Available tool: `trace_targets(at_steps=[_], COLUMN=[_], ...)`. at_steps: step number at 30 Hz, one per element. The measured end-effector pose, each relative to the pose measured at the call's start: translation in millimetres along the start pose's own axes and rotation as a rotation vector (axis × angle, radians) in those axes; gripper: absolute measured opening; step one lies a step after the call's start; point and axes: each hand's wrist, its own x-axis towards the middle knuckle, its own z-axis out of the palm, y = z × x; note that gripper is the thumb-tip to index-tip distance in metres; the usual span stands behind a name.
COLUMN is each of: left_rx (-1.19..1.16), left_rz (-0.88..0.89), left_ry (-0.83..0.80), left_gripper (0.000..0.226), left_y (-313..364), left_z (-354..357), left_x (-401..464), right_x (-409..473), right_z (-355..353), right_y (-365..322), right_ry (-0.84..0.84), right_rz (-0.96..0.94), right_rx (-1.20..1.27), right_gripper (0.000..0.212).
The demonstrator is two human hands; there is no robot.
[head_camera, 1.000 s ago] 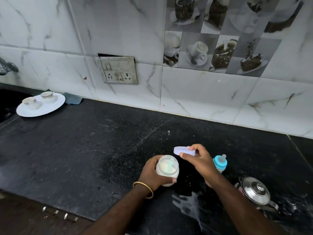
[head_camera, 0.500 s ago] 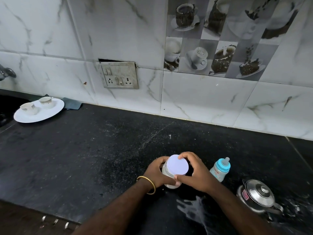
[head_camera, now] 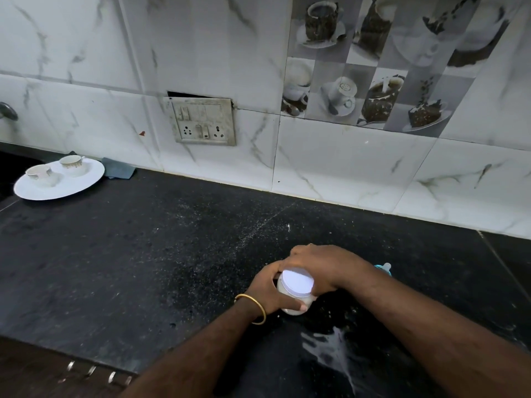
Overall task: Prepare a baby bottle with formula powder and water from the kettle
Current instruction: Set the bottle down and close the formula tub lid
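Left hand (head_camera: 268, 288) gripping unlabelled formula jar (head_camera: 296, 307), right hand (head_camera: 321, 264) fingers curled round its lid (head_camera: 297, 283).

A white plate (head_camera: 60, 183) was seen at the left edge of the frame on the black countertop (head_camera: 129, 254), with two small cups (head_camera: 71, 165) set on it. A folded grey cloth (head_camera: 118, 171) was noted just right of the plate, against the wall. A switch and socket panel (head_camera: 202, 121) was set in the marbled tiles (head_camera: 344, 173), left of centre. Tiles printed with cups and cakes (head_camera: 373, 67) were recorded at upper right. A white spill (head_camera: 330, 349) was seen at lower right.
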Motion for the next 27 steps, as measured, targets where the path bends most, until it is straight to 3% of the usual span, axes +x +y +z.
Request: trace_targets(at_steps=[4,7,10,13,16,19,21,24,27], left_rx=[0.011,-0.01,-0.012,0.0,0.002,0.003,0.006,0.012,0.05], left_rz=[0.025,0.014,0.008,0.033,0.058,0.057,0.045,0.04,0.058], left_ry=[-0.033,-0.023,-0.018,-0.029,-0.036,-0.011,-0.002,0.011,-0.013], left_gripper=[0.076,0.082,0.086,0.076,0.075,0.074,0.08,0.084,0.083], left_y=[3,3,1,4,8,8,7,3,9], left_z=[-2,-2,-2,-4,-4,-4,-5,-8,-2], left_x=[-2,-2,-1,-3,-5,-7,-8,-6,-6], right_x=[2,-2,-7,-4,-5,-13,-14,-11,-16], right_z=[2,12,11,11,16,12,12,11,23], right_y=[-13,-14,-12,-18,-17,-10,-10,-20,-17], right_ry=[0.017,0.009,-0.023,0.035,0.037,-0.031,-0.025,0.083,0.141], right_rz=[0.267,0.208,0.142,0.283,0.365,0.228,0.181,0.309,0.379], right_rx=[-0.05,0.088,0.163,0.113,0.133,0.329,0.306,0.16,0.197], right_gripper=[0.081,0.093,0.085,0.075,0.091,0.1,0.087,0.068,0.084])
